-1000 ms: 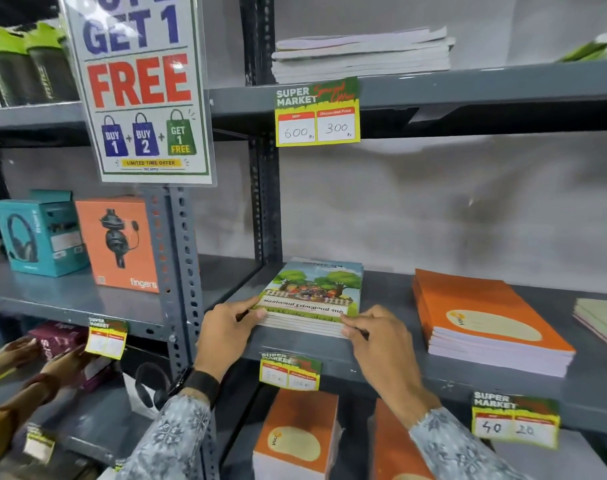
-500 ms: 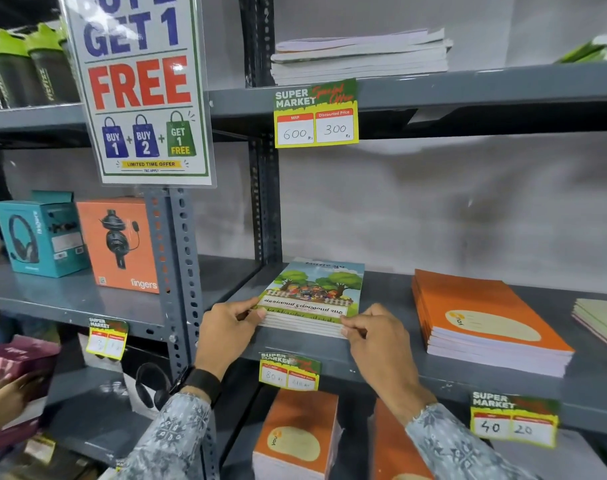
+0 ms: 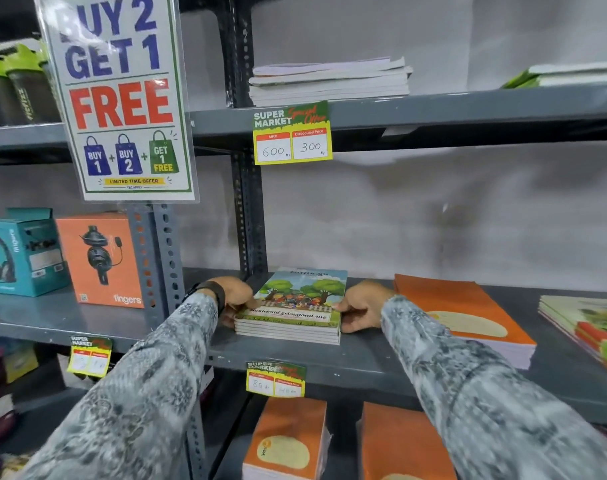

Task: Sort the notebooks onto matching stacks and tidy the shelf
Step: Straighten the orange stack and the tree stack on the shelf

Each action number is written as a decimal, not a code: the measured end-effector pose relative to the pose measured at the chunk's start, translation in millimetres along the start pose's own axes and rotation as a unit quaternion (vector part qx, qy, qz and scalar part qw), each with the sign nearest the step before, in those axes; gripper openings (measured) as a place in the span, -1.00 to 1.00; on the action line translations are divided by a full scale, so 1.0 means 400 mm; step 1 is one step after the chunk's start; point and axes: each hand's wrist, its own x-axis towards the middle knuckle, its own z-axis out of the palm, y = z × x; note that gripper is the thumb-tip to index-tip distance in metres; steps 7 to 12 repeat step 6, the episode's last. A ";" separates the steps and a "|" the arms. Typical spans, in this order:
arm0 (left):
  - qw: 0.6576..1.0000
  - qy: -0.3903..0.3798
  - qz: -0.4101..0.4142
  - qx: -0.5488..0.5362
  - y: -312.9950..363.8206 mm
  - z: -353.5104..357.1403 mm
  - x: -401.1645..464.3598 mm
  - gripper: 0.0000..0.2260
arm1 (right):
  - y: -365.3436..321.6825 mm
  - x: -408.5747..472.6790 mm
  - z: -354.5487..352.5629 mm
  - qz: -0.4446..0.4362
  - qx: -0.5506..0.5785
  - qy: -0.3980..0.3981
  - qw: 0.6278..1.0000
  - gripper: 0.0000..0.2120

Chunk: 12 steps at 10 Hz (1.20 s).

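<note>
A stack of notebooks with a tree-picture cover (image 3: 295, 303) lies on the grey middle shelf (image 3: 364, 362). My left hand (image 3: 234, 297) presses against the stack's left edge and my right hand (image 3: 359, 308) against its right edge, fingers curled onto the sides. To the right lies a thick stack of orange notebooks (image 3: 468, 317). At the far right edge sits another stack with green and red covers (image 3: 586, 323). White-edged notebooks (image 3: 330, 81) are piled on the upper shelf.
A "Buy 2 Get 1 Free" sign (image 3: 118, 98) hangs on the upright post. Orange (image 3: 101, 261) and teal (image 3: 18, 254) headphone boxes stand on the left shelf. Two orange notebook piles (image 3: 288, 441) sit on the lower shelf. Price tags (image 3: 291, 133) hang from the shelf edges.
Both hands have shifted from the stack's front corners to its left and right sides, arms reaching further in. The view has moved closer and higher. The other person's hands at the lower left have gone.
</note>
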 end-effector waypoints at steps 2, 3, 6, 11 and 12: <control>0.999 0.029 0.002 0.035 0.017 0.008 -0.003 -0.88 | 0.006 0.036 0.004 0.011 -0.019 0.006 1.000 -0.96; 0.997 0.040 -0.001 0.066 0.022 0.012 -0.009 -0.86 | 0.010 0.040 0.000 0.019 -0.015 -0.005 1.000 -0.94; 0.998 0.045 -0.012 0.041 0.024 0.031 -0.035 -0.78 | 0.016 -0.022 0.017 -0.028 -0.020 0.019 0.999 -0.83; 0.998 0.045 -0.012 0.041 0.024 0.031 -0.035 -0.78 | 0.016 -0.022 0.017 -0.028 -0.020 0.019 0.999 -0.83; 0.998 0.045 -0.012 0.041 0.024 0.031 -0.035 -0.78 | 0.016 -0.022 0.017 -0.028 -0.020 0.019 0.999 -0.83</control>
